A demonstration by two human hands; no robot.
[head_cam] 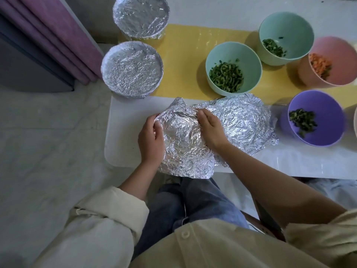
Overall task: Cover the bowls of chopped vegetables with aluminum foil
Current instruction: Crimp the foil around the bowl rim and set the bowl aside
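Observation:
A crinkled sheet of aluminum foil (pixel 183 144) lies at the table's near edge, domed over something I cannot see. My left hand (pixel 151 140) grips its left side with curled fingers. My right hand (pixel 211 128) presses and curls on its right side. A second crumpled foil sheet (pixel 245 122) lies just to the right. Two foil-covered bowls (pixel 132 68) (pixel 141 15) stand at the far left. Uncovered stand a teal bowl (pixel 233 68) of chopped greens, another teal bowl (pixel 286 37), a pink bowl (pixel 328 62) with orange pieces and a purple bowl (pixel 316 118) with greens.
The white table (pixel 123 144) carries a yellow mat (pixel 183 60) under the far bowls. Purple and blue folded cushions (pixel 48 41) lean at the left beyond the table. My knees in jeans (pixel 193 206) sit under the near edge.

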